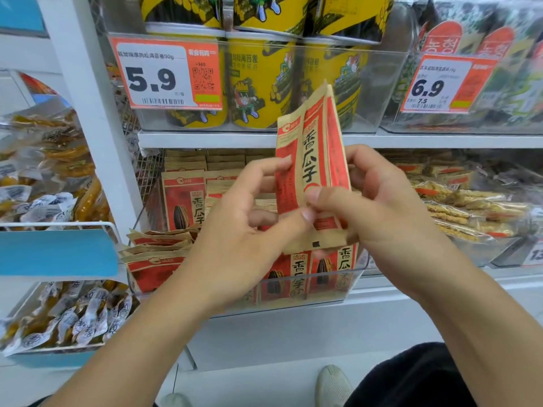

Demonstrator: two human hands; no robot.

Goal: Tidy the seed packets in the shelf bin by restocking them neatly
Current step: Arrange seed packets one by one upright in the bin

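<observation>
While we hold a small stack of packets [311, 171] upright in front of the shelf [205, 140], the clear bin [323, 292] below them sits at the shelf's front edge, with more packets of the same red and tan kind inside. Some stand upright at the back and front of the bin; others lie tilted and fanned at its left end. On the shelf above, another clear bin [367, 113] carries yellow tubs [258, 86] behind a 5.9 price tag [166, 73]. Our left hand [244, 218] pinches the stack's lower left edge, thumb at the front, fingers curled toward the left side. Our right hand [379, 207] grips the stack's right side, thumb pressed on the front face beside the left thumb. Both forearms rise from below, converging on the stack just above the bin.
</observation>
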